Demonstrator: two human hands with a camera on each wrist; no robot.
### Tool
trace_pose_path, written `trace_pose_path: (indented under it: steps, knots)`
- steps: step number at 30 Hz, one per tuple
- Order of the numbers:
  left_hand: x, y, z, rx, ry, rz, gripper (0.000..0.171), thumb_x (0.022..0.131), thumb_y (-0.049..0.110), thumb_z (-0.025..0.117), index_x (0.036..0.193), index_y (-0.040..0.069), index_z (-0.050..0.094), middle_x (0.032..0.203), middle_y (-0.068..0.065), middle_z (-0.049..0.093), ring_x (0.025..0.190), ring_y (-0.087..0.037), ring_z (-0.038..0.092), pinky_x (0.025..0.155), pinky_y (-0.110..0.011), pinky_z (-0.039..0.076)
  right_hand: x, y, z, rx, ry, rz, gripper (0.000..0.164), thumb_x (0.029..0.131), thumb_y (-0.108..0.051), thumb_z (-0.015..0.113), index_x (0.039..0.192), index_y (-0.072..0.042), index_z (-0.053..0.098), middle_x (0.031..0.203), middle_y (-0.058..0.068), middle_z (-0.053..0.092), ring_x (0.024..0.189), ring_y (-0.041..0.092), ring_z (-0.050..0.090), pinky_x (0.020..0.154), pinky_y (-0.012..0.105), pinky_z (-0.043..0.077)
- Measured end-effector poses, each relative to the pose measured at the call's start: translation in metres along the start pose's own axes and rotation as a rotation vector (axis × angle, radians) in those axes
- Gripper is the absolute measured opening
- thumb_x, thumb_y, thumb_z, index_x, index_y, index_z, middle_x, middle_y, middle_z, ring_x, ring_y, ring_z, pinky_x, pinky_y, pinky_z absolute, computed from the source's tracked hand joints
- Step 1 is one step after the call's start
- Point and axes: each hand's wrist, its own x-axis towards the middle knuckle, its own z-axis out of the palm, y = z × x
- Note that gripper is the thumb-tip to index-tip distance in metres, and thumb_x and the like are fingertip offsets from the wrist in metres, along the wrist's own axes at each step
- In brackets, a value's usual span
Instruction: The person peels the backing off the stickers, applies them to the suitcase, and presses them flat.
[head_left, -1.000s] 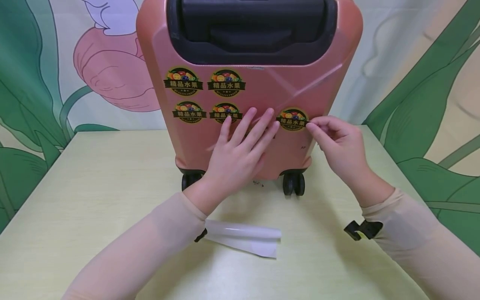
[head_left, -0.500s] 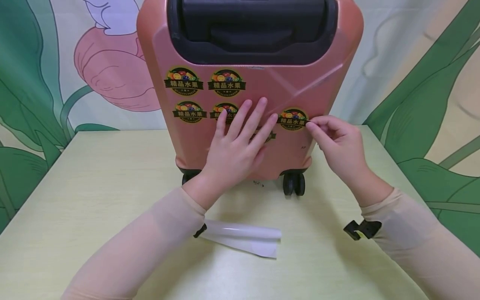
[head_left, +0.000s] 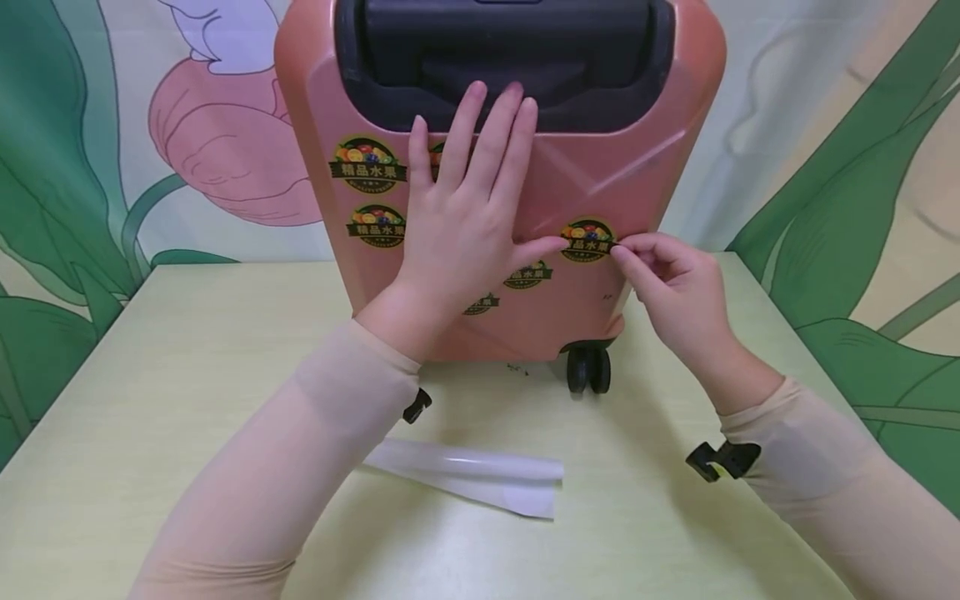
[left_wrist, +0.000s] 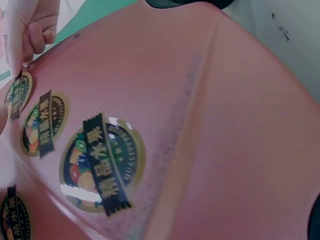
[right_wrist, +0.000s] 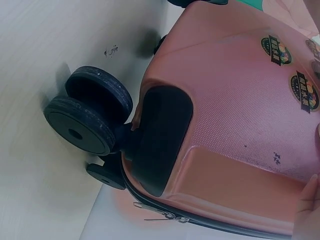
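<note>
A pink suitcase point(head_left: 600, 317) stands upright, with several round fruit stickers point(head_left: 368, 164) on its face. My right hand point(head_left: 678, 287) pinches the right edge of the rightmost sticker point(head_left: 587, 239) between thumb and fingertips. My left hand point(head_left: 465, 208) lies spread over the suitcase, fingers straight and pointing up to the black handle recess point(head_left: 600, 108). Its thumb reaches the left edge of that same sticker and its palm hides other stickers. In the left wrist view, the right hand point(left_wrist: 32, 32) is at the far sticker point(left_wrist: 19, 95); nearer ones show large.
A partly rolled white sheet point(head_left: 480, 475) lies on the pale table point(head_left: 187, 375) in front of the suitcase. The suitcase stands on black wheels point(head_left: 588, 369). Behind it hangs a cloth point(head_left: 217, 158) printed with plants.
My left hand has slid up the suitcase from the lower stickers to the handle recess, uncovering two low stickers and covering some upper ones. The right hand has stayed at its sticker.
</note>
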Motion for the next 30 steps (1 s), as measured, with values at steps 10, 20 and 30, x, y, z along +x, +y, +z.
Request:
trace_pose_path:
  steps: [10, 20, 30]
  knots:
    - [-0.0016, 0.0006, 0.0035, 0.022, -0.011, 0.011, 0.102, 0.074, 0.072, 0.053, 0.146, 0.005, 0.025, 0.148, -0.019, 0.025, 0.137, -0.036, 0.013, 0.107, -0.057, -0.002, 0.0002, -0.0001, 0.0022, -0.019, -0.003, -0.012, 0.012, 0.087, -0.009, 0.065, 0.092, 0.001, 0.069, 0.066, 0.001, 0.056, 0.055, 0.009, 0.045, 0.048, 0.019, 0.037]
    - [0.0001, 0.0044, 0.0045, 0.004, -0.004, -0.007, 0.097, 0.078, 0.070, 0.051, 0.146, 0.006, 0.026, 0.148, -0.018, 0.026, 0.137, -0.035, 0.013, 0.107, -0.056, -0.001, -0.0002, -0.0009, 0.0012, -0.101, 0.035, -0.082, 0.010, 0.086, -0.007, 0.066, 0.090, 0.001, 0.071, 0.067, -0.004, 0.056, 0.059, 0.006, 0.046, 0.053, 0.017, 0.038]
    - [0.0004, 0.0025, 0.0054, -0.026, 0.033, -0.010, 0.079, 0.088, 0.061, 0.043, 0.145, 0.008, 0.030, 0.147, -0.017, 0.029, 0.137, -0.033, 0.015, 0.108, -0.054, 0.001, 0.0010, -0.0053, 0.0027, -0.302, 0.088, -0.315, 0.006, 0.083, -0.004, 0.068, 0.084, 0.002, 0.069, 0.063, 0.008, 0.058, 0.057, 0.008, 0.047, 0.058, 0.016, 0.038]
